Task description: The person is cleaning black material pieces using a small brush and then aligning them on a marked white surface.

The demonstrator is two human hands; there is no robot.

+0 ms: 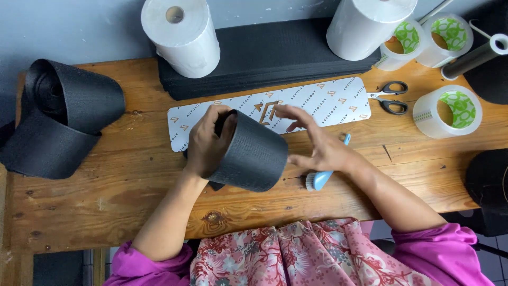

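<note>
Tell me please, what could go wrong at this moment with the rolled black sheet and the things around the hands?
1. The left hand alone grips the rolled black mat; the right hand is open beside it, so the roll may spring loose.
2. The blue brush lies under the right hand and could be knocked away.
3. The printed white strip lies partly beneath the roll and might get creased.

A single head-worn camera looks almost straight down on a wooden desk (132, 206) from close above, facing the grey wall along the desk's far edge. The desk's near edge and the wearer's lap fill the bottom. The desk's right end is probably cut off. No second view shares the scene.
</note>
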